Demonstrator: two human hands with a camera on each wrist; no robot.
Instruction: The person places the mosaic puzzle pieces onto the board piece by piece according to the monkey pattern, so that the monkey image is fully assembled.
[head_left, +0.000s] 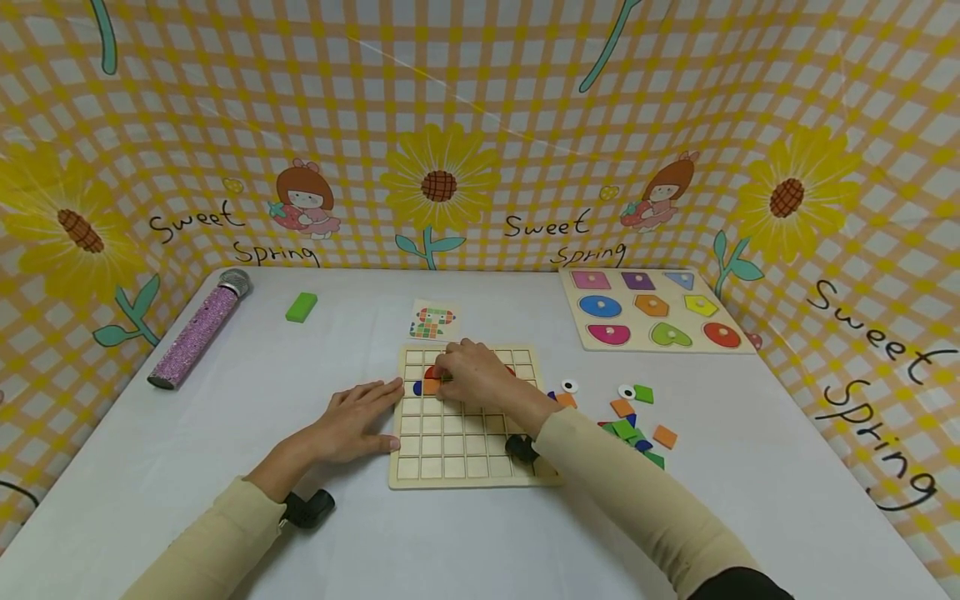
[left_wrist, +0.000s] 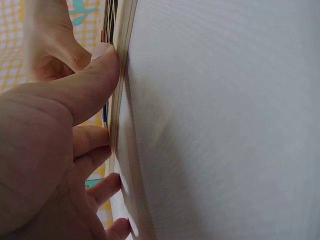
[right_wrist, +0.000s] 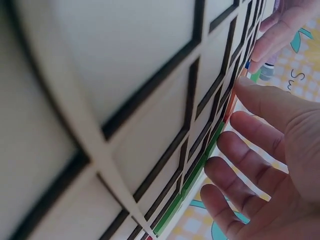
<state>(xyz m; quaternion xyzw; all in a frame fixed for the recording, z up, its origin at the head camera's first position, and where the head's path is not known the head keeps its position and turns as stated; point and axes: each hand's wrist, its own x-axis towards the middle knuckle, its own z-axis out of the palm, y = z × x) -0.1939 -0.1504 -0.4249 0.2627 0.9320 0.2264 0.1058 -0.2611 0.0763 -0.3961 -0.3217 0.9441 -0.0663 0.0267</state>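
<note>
A wooden grid board [head_left: 431, 446] lies flat, with an orange square tile [head_left: 431, 387], a blue piece [head_left: 417, 388] and a red piece [head_left: 430, 372] in its upper left cells. My right hand [head_left: 476, 375] reaches over the upper part of the board and covers several cells. In the right wrist view its thumb [right_wrist: 265, 102] touches the orange tile, and the other fingers are loosely bent beside a row of green tiles [right_wrist: 190, 175]. Along the board's left edge rests my left hand [head_left: 348, 425], fingers spread. The left wrist view shows its thumb [left_wrist: 97, 80] against the rim.
Loose coloured tiles [head_left: 624, 429] and white ring-shaped pieces [head_left: 570, 386] lie right of the board. Behind it is a pattern card [head_left: 432, 321]. A shape puzzle [head_left: 626, 287] stands back right; a glittery microphone [head_left: 198, 333] and green block [head_left: 302, 307] lie left.
</note>
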